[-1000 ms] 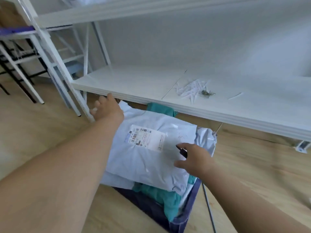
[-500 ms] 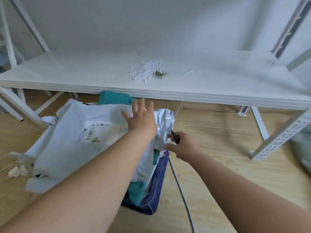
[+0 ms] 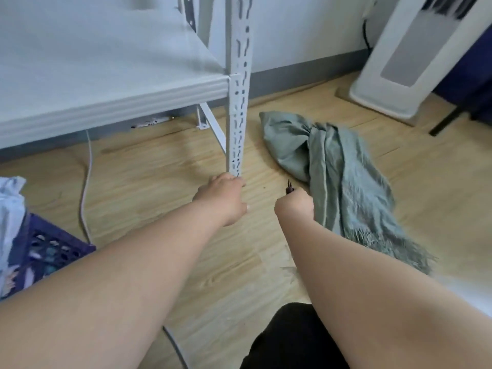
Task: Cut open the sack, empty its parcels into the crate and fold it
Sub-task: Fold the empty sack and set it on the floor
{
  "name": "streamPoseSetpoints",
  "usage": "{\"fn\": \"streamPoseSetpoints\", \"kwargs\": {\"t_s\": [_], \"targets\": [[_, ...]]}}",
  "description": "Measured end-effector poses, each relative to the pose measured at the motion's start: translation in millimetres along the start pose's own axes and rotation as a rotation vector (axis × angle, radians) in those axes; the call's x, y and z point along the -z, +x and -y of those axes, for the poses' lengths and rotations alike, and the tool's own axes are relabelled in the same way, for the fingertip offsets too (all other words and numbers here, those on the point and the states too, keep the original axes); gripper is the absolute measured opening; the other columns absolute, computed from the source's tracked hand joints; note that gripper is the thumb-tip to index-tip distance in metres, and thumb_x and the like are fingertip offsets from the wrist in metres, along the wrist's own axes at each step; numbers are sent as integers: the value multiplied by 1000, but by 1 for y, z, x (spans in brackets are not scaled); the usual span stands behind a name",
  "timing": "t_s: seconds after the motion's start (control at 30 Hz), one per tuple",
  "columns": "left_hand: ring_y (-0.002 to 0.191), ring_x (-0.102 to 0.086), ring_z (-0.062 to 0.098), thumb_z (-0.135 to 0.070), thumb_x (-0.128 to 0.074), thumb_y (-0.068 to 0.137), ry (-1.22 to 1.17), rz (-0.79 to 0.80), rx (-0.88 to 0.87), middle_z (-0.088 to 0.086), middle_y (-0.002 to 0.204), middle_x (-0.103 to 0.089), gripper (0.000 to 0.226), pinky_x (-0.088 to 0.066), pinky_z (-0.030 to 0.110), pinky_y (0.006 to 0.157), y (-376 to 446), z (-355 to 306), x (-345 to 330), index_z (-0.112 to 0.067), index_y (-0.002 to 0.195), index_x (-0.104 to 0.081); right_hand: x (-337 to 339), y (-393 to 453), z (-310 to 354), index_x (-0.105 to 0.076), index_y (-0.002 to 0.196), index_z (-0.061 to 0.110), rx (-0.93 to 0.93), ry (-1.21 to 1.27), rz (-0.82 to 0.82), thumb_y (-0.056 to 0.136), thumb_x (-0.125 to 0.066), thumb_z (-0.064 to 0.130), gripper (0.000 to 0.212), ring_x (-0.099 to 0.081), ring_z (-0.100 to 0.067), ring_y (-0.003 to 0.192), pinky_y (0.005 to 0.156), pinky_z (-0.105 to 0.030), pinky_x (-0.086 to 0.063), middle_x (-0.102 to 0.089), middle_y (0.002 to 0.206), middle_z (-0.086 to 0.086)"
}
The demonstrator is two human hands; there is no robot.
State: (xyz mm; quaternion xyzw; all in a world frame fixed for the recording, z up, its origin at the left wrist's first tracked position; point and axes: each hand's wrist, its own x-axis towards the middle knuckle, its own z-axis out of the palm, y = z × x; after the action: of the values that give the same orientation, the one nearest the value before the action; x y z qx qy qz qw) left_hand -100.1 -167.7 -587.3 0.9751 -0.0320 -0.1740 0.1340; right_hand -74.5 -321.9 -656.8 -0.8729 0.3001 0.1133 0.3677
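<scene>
A grey-green woven sack (image 3: 335, 166) lies crumpled on the wooden floor at the right, its frayed end nearest me. My right hand (image 3: 294, 206) is just left of the sack and grips a small dark cutter (image 3: 288, 188), tip pointing up. My left hand (image 3: 223, 199) hovers at the foot of the white shelf post (image 3: 237, 102), fingers loosely curled and holding nothing. The dark blue crate (image 3: 50, 249) sits at the lower left edge with a pale parcel (image 3: 10, 209) sticking out of it; most of the crate is out of frame.
A white metal shelf (image 3: 106, 75) fills the upper left. A white cable (image 3: 85, 182) runs across the floor beside the crate. A white appliance (image 3: 399, 62) stands at the back right. My dark-clothed knee (image 3: 292, 339) is at the bottom.
My view has swung right, from the crate full of parcels to the sack on the floor. Both hands left the parcels and moved toward the sack; the cutter stays in my right hand.
</scene>
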Motion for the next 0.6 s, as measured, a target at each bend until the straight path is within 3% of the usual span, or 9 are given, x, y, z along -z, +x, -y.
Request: {"fn": "streamPoseSetpoints", "kwargs": {"t_s": [0.07,0.17,0.23,0.33,0.4,0.5,0.53,0.6], "targets": [[138,-30,23,-43,-58,90,-21,31,-77,-2,148,-34,55,-36,40,108,15,-31,-15,-28,141,-41,17,23,-33,-51,129,10,-67,-78,-23,91,-46,8,39,-52,-21,72,76,-32,-46,-43,136,-15],[138,-28,20,-42,-58,91,4,96,-179,-3,147,-35,53,-36,42,108,30,-63,-39,-28,140,-43,27,55,-71,-48,133,6,-90,-250,61,93,-42,6,41,-53,-29,109,85,-30,-38,-33,146,-19],[139,-27,18,-42,-57,92,9,139,-194,-5,148,-34,52,-37,43,107,37,-73,-52,-30,140,-43,28,71,-86,-41,142,12,-139,-360,116,93,-39,4,49,-48,-29,116,93,-33,-41,-22,153,-17],[140,-28,17,-41,-58,91,-37,192,-164,-6,151,-32,51,-37,43,108,45,-71,-66,-30,139,-44,25,88,-101,-38,144,12,-128,-550,216,97,-35,7,48,-37,-31,132,113,-40,-27,-40,145,-10],[137,-33,17,-42,-58,91,-68,224,-117,-7,152,-32,51,-38,40,107,47,-63,-72,-32,139,-44,17,98,-113,-44,139,5,-130,-608,299,96,-34,4,44,-47,-29,123,114,-41,-27,-49,136,-12],[132,-41,18,-43,-57,92,-94,259,-39,-7,150,-35,49,-41,37,103,48,-44,-79,-34,138,-44,-8,119,-135,-61,105,0,-164,-566,407,91,-42,4,24,-52,-23,79,86,-37,-41,-60,98,-12],[132,-42,18,-43,-57,92,-103,270,-22,-7,149,-36,49,-41,36,103,46,-38,-82,-33,138,-44,-14,123,-138,-59,107,-2,-196,-493,422,92,-43,4,23,-48,-23,71,75,-34,-42,-56,88,-11],[130,-44,18,-42,-56,93,-122,296,8,-7,148,-37,48,-41,35,103,43,-23,-87,-32,139,-44,-17,112,-133,-46,133,0,-324,-292,344,94,-41,4,39,-48,-22,64,55,-30,-42,-51,93,-13]]}}
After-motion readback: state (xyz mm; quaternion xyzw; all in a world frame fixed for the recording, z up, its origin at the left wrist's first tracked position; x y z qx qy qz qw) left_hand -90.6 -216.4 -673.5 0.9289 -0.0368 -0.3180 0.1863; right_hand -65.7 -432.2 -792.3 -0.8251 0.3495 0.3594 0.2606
